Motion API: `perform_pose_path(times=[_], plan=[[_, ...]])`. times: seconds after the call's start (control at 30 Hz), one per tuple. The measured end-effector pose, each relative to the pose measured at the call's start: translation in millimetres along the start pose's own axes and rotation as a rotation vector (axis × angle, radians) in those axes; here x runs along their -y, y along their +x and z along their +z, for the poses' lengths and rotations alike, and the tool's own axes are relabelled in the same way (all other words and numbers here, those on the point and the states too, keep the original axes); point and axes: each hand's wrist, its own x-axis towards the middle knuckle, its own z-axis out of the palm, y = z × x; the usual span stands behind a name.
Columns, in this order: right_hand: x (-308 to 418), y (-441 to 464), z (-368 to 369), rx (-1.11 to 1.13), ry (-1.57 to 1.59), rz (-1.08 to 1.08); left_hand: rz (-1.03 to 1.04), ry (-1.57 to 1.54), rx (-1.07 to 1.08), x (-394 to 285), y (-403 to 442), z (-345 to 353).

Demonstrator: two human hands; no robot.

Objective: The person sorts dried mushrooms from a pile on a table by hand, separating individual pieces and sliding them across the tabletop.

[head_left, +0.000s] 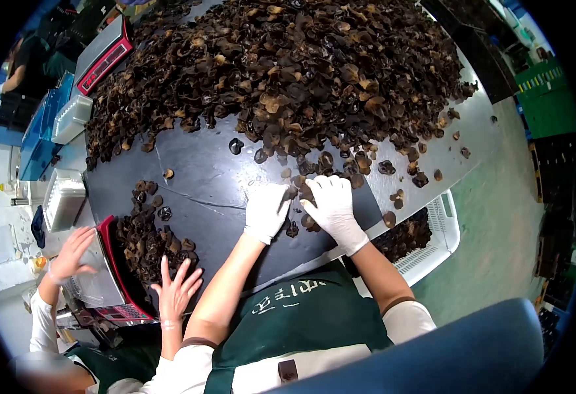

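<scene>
Green floor [498, 210] is seen to the right of a metal table [475, 131], whose far part is covered by a broad heap of dark, curled fungus pieces [288, 72]. Along the near part of the table, a dark sheet [199, 157] is left partly bare, with a few pieces scattered over it. Close to the near edge, the white-gloved left hand [265, 209] and right hand [331, 207] are held side by side, a narrow gap kept between them, palms down and fingers bent over small fungus pieces; whether any piece is pinched by either hand cannot be told. More loose pieces are spread just beyond the fingertips and to the right. Below the table's edge at the right, a white basket [454, 236] is partly filled with dark pieces. At the left, a smaller pile [146, 226] is placed beside a red-edged scale [97, 289]; one bare hand of a co-worker [177, 292] is spread at that pile, and the other [71, 253] is raised over the scale. Farther back, a second red scale [104, 62] is set against the heap.
</scene>
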Motion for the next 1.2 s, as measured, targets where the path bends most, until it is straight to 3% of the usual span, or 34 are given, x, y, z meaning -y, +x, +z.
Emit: perform_pose_path(times=[0.07,0.23,0.27,0.33,0.4,0.5,0.6,0.67,0.77,0.83,0.9,1.0,1.03,1.13,1.2], plan=[[-9.1,7.4,4.7,0.1,-0.033,0.006,-0.016,-0.09,-0.103,1.7,-2.6,-7.1],[-26.8,2.7,-19.5,-0.334,0.486,0.126,-0.455,-0.355,-0.038,6.9,-22.3,-37.1],[-29.9,-2.7,-24.5,-0.383,0.56,0.169,-0.46,-0.589,-0.13,22.6,-36.7,-23.0],[-27.7,-20.6,-35.3,-0.181,0.632,0.309,-0.494,-0.728,-0.142,21.9,-48.4,-28.2],[-19.3,-38.7,-29.9,0.042,0.474,0.216,-0.382,-0.522,-0.038,14.4,-54.9,-34.9],[15.6,-50.9,-25.1,0.205,0.271,0.088,-0.104,-0.181,0.032,-11.6,-55.5,-35.7],[35.1,-60.7,-1.8,0.118,0.246,-0.006,0.03,-0.036,0.149,-33.3,-55.8,-28.7],[46.4,-63.2,7.9,0.113,0.36,0.025,0.074,-0.088,0.096,-23.5,-66.1,-12.2],[69.8,-61.1,18.7,0.144,0.769,0.128,-0.038,-0.172,0.084,-8.0,-87.2,-20.2],[91.2,-52.5,32.3,0.282,0.97,0.125,-0.111,-0.171,0.108,3.7,-95.2,-58.4],[115.5,-25.2,16.1,0.532,1.083,-0.047,-0.187,-0.04,0.034,20.5,-108.3,-98.7],[139.9,-26.1,26.6,0.351,0.829,-0.375,-0.394,0.316,0.032,44.9,-133.6,-145.0],[139.3,-16.7,15.8,0.338,0.709,-0.381,-0.405,0.398,-0.015,45.1,-135.6,-152.9],[99.5,10.9,-15.6,0.294,0.53,-0.161,-0.428,0.437,-0.121,30.8,-122.5,-164.4],[63.0,11.2,-26.0,0.098,0.251,-0.012,-0.397,0.315,-0.17,25.7,-104.5,-154.6]])
